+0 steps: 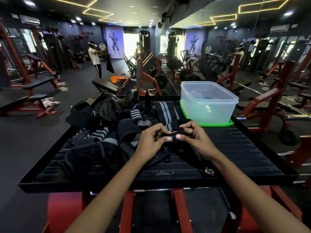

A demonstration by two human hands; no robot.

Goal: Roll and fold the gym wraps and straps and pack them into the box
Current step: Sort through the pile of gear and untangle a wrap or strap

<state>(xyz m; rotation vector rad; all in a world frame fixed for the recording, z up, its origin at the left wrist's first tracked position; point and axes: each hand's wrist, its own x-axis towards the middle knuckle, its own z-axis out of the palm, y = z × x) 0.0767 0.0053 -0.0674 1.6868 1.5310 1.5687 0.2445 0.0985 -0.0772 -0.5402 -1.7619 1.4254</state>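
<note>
Mid-platform, the left hand (152, 140) and right hand (193, 137) both pinch a black strap (170, 134), its tail trailing toward the near edge. The wrap pile (107, 130) occupies the platform's (244, 148) left half. The box (208, 101) stands open at the far right corner. Risk: the loose tail could snag, loosening the roll.

- Worktop (244, 148): carries all items noted below.
- Box (208, 101): far right corner of the worktop, standing on its lid (217, 123).
- Pile of wraps and straps (107, 125): left half of the worktop, left of the box.
- Left hand (151, 140) and right hand (195, 137): near centre, side by side, before the box, both pinching one strap (168, 134).
- Strap's tail: trails toward the near edge, under the right wrist.
</note>
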